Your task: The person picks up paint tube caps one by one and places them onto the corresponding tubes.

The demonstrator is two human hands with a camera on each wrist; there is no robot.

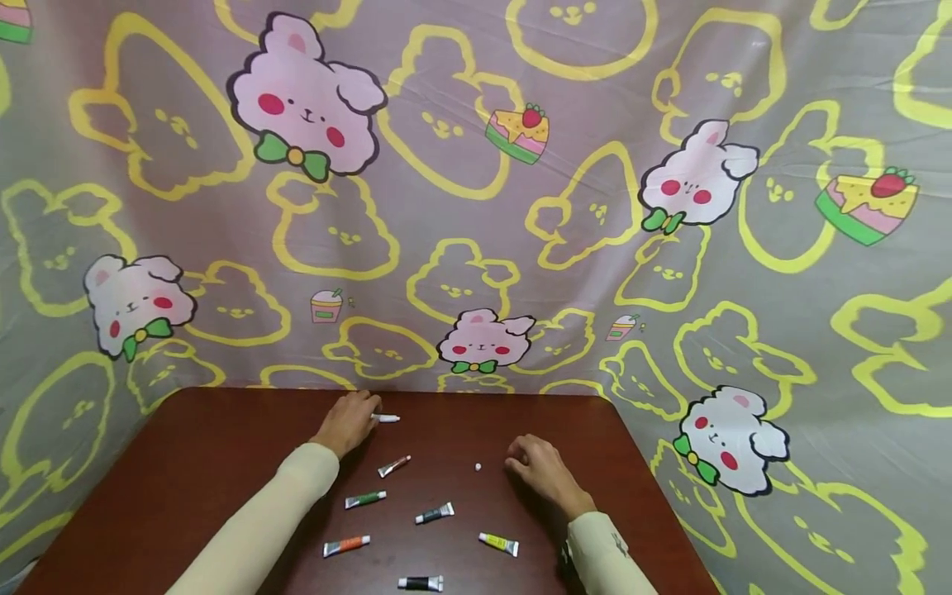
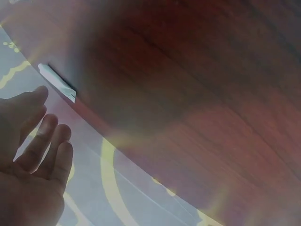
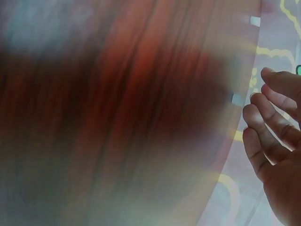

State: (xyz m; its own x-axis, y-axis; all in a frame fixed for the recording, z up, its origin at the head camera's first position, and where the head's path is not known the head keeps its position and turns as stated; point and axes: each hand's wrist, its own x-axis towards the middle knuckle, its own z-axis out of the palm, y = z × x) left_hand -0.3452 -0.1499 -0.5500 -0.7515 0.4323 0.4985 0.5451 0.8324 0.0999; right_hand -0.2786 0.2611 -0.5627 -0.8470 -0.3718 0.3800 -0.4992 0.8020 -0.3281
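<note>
Near the table's far edge my left hand (image 1: 349,423) is beside a white paint tube (image 1: 386,418). In the left wrist view its fingers are relaxed and bent, with a gap between the fingertips and the tube (image 2: 57,82). Further right, my right hand (image 1: 546,473) is low over the table, fingers loosely curled and holding nothing. Just left of it lies a tiny white piece (image 1: 478,467), perhaps a cap. The right wrist view shows a small white object (image 3: 237,99) close to the fingertips.
On the brown table (image 1: 223,463) lie several small paint tubes: brown-red (image 1: 394,466), green (image 1: 365,499), dark teal (image 1: 435,513), orange (image 1: 346,545), yellow (image 1: 499,543) and black (image 1: 421,583). A patterned cloth (image 1: 476,223) hangs behind the far edge.
</note>
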